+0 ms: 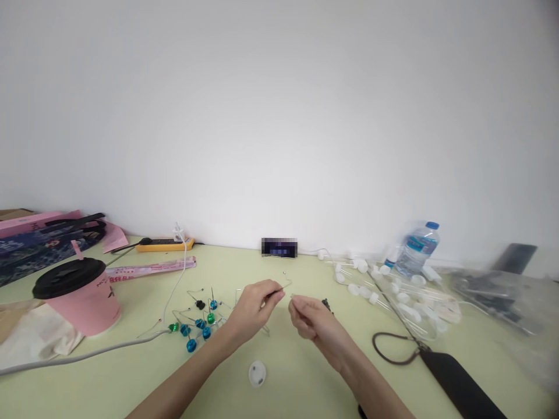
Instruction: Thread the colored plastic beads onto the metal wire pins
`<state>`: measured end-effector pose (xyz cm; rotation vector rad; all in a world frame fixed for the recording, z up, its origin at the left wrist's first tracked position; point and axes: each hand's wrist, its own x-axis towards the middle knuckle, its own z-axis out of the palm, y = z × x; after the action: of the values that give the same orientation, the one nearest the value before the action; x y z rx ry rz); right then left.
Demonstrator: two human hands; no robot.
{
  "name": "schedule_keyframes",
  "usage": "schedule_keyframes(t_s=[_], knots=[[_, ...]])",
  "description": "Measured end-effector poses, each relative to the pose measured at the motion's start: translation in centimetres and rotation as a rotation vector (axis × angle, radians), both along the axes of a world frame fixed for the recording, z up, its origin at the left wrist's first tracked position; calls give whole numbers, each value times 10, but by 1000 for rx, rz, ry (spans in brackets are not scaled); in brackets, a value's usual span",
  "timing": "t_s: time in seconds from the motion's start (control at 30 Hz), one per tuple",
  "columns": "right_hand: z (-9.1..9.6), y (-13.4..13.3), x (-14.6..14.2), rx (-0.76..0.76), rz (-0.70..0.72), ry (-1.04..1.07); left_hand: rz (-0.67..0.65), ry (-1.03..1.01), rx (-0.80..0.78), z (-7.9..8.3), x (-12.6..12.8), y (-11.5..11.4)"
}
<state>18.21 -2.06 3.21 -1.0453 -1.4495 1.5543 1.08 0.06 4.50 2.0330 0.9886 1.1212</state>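
Note:
My left hand pinches a thin bent metal wire above the pale green table. My right hand is closed close beside it, fingertips pinched on the wire's other end, with a small dark part just behind it. Left of my left hand lie several wire pieces with blue, green and black beads. A small white round disc lies on the table below my hands.
A pink cup with a black lid stands at the left, a grey cable runs past it. A yellow power strip sits by the wall. White-capped sticks, a water bottle and a black pouch with a loop are at the right.

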Motion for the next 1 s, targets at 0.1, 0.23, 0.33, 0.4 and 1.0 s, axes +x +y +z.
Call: schedule_keyframes(t_s=[0.1,0.23,0.33,0.4,1.0], knots=[[-3,-2,-2,516,-196,-420,-121,-123,-281,0,-7,6],[-5,-3,-1,773,-348,-623,-233,-211,-485,2,-13,12],[-1,-2,1,354,-220,-400,-152,-170,-348,2,-11,10],[1,-1,1,121,-94,-257,-90,-108,-224,2,-8,8],[5,-8,-3,345,-140,-326,-211,-116,-385,-1,-11,11]])
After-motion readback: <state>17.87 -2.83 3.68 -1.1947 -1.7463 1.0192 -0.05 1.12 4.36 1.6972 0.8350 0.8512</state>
